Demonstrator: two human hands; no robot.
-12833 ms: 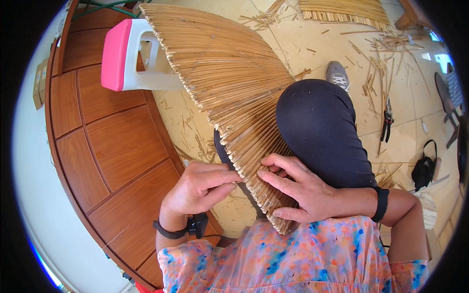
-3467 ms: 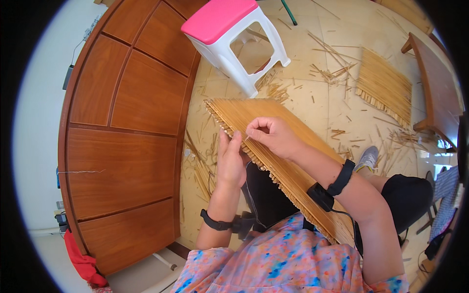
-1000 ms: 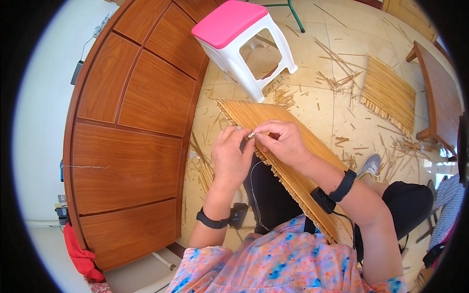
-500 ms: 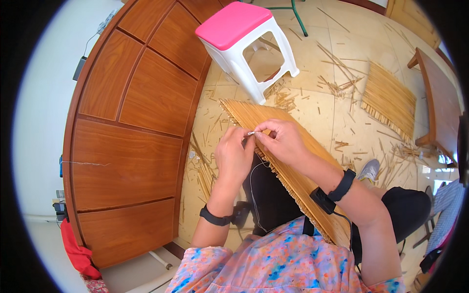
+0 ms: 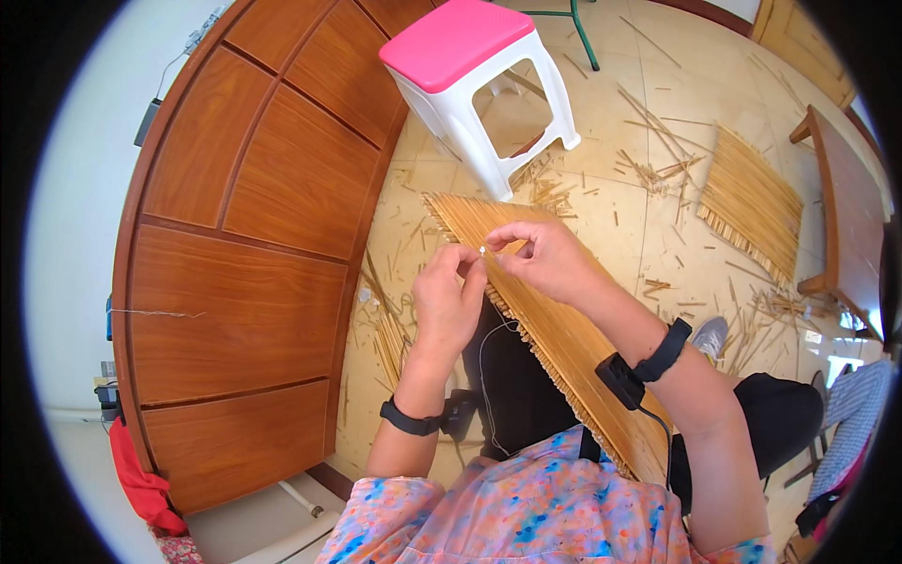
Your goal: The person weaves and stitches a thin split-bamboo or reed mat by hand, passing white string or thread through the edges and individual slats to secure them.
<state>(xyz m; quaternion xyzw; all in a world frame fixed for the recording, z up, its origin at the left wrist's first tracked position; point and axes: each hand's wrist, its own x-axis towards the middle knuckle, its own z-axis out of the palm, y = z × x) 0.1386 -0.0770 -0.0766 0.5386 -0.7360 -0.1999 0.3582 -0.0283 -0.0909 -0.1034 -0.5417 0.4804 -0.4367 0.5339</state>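
A mat of thin straw-coloured sticks (image 5: 564,310) lies slantwise across my lap, its uneven stick ends along the left edge. Over that edge, my left hand (image 5: 449,296) pinches a white thread (image 5: 483,250), with a small loop or knot standing up from the fingertips. Close on its right is my right hand (image 5: 543,258), thumb and forefinger curled but apart around the loop, apparently not gripping it. More pale thread hangs from the mat's edge down over my dark trouser leg.
A white stool with a pink seat (image 5: 458,42) stands ahead, beside a wooden cabinet (image 5: 235,310) on the left. Cut sticks litter the tiled floor. Another stick mat (image 5: 752,202) lies at the right near a low wooden bench (image 5: 836,207).
My right finger and thumb, which were together on the white loop, have parted and moved slightly away from it. My left hand keeps its pinch almost in place.
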